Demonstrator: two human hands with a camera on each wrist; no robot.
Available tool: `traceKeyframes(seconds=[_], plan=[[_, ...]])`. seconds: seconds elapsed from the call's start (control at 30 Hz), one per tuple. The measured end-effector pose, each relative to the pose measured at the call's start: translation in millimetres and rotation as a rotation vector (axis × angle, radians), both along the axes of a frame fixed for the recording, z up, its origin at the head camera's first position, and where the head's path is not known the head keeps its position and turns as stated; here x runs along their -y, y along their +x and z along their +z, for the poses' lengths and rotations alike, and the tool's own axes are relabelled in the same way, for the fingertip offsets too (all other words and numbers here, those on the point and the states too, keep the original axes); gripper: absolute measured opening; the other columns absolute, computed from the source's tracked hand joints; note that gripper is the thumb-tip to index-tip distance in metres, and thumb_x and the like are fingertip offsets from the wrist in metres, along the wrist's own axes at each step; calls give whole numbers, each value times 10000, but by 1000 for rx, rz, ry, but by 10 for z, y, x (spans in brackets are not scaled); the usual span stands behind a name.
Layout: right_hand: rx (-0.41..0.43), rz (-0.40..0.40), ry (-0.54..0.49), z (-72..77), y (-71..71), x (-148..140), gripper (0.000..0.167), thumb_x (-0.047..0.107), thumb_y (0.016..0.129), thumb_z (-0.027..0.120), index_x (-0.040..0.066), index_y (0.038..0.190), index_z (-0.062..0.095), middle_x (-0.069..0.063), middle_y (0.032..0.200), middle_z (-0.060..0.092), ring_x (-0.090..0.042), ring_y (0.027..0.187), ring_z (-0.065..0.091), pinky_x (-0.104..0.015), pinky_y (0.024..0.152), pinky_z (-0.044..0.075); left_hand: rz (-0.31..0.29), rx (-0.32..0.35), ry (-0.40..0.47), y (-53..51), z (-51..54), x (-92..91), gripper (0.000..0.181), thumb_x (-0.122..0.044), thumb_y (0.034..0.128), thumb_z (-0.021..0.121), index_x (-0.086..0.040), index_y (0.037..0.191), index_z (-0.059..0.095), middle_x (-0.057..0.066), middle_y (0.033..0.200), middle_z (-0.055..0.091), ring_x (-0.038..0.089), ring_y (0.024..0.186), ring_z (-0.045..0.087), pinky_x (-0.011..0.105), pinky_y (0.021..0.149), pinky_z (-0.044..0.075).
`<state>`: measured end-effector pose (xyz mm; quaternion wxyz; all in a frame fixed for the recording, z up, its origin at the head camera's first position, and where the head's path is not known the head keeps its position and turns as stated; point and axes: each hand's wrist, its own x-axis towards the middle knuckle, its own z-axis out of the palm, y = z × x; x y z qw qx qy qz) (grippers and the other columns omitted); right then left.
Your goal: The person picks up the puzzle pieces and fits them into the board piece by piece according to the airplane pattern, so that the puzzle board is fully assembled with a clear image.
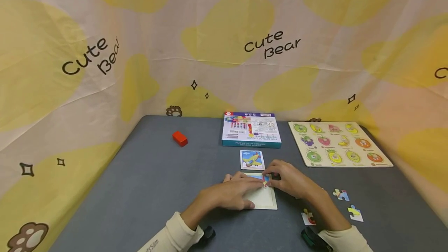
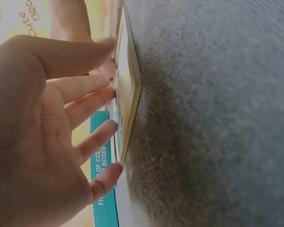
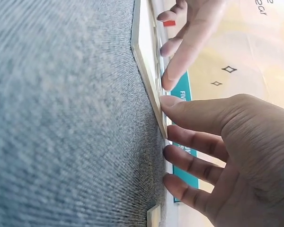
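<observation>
A small pale puzzle tray (image 1: 265, 200) lies on the table, with coloured pieces along its far side. My left hand (image 1: 232, 191) rests on its left part, fingers extended across it; the left wrist view shows these fingertips touching the tray (image 2: 134, 101). At the far right corner, my right hand (image 1: 288, 178) has thumb and forefinger around a colourful puzzle piece (image 1: 266, 179). The right wrist view shows the right thumb (image 3: 173, 105) at the tray's edge, while the piece is hidden there. Just beyond the tray lies an airplane picture card (image 1: 252, 160).
Loose puzzle pieces lie to the right: one blue and yellow (image 1: 341, 195), another yellow (image 1: 355, 213), and one red (image 1: 308, 218) beside the right forearm. Behind are a teal-edged box (image 1: 251, 130), a fruit board (image 1: 339, 143) and a red block (image 1: 180, 139).
</observation>
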<state>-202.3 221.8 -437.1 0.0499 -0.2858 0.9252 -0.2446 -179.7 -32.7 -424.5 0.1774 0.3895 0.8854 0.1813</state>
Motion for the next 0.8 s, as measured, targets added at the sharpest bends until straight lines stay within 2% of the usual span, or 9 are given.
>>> traceKeyframes(seconds=[0.3, 0.4, 0.63, 0.8], plan=[[12, -15, 14, -5, 10, -17, 255, 218, 982, 766, 149, 1228, 779, 42, 1143, 673, -173, 1078, 625, -497, 951, 522, -30, -50, -56, -11, -29, -47, 661, -282, 1003, 718, -355, 1610, 467, -187, 1655, 413, 161, 1434, 380, 374, 961, 342], [10, -30, 24, 8, 41, -65, 291, 226, 976, 775, 154, 1257, 768, 36, 1167, 680, -198, 1105, 620, -525, 968, 512, -32, -35, -61, -6, -36, -54, 673, -303, 1013, 704, -358, 1626, 435, -182, 1668, 393, 159, 1436, 365, 382, 972, 344], [14, -88, 31, 56, 155, -310, 340, 229, 944, 811, 156, 1273, 763, 31, 1192, 695, -250, 1155, 615, -550, 982, 501, -18, -12, -32, 6, -50, -36, 711, -324, 1001, 721, -361, 1638, 408, -206, 1677, 364, 150, 1464, 335, 369, 975, 331], [22, -122, 44, 50, 265, -549, 341, 251, 916, 836, 163, 1240, 777, 58, 1167, 692, -231, 1128, 624, -526, 967, 508, -11, -14, -36, 18, -58, -31, 707, -330, 1001, 720, -365, 1635, 412, -223, 1673, 359, 138, 1470, 329, 358, 981, 327]])
